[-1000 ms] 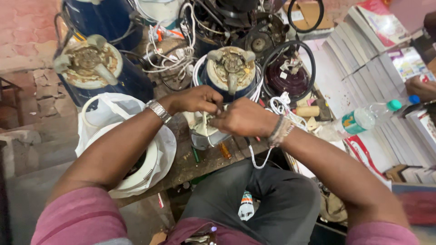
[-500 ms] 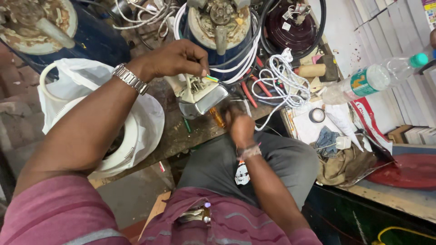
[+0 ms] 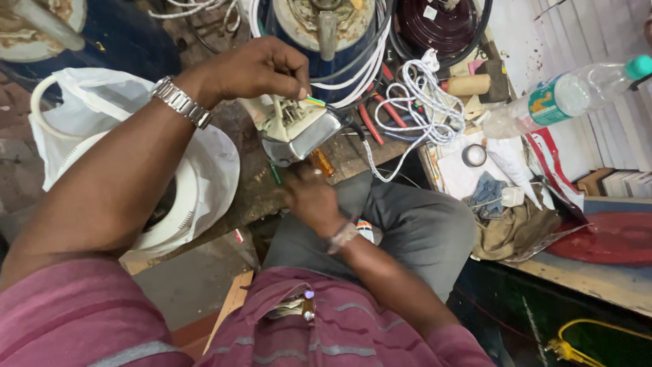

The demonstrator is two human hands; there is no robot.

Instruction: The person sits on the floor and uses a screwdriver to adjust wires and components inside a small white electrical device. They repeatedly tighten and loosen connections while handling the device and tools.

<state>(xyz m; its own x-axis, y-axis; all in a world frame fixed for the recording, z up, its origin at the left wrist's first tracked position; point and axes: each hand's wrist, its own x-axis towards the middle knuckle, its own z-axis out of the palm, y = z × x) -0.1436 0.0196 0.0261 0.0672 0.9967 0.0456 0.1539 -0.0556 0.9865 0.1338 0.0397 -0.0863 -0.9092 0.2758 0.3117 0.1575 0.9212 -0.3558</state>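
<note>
While left hand (image 3: 261, 68) pinches small appliance part (image 3: 299, 132) from above, right hand (image 3: 309, 197) sits below it, grip unclear.

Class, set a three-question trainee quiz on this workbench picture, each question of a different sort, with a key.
1. True or false: the left hand pinches the wires on the metal part.
2. Where is the right hand? A) on the bottle B) below the metal part C) on the tape roll
3. Fill in: the left wrist wears a ____.

Key: 1 true; 2 B; 3 watch.
</note>
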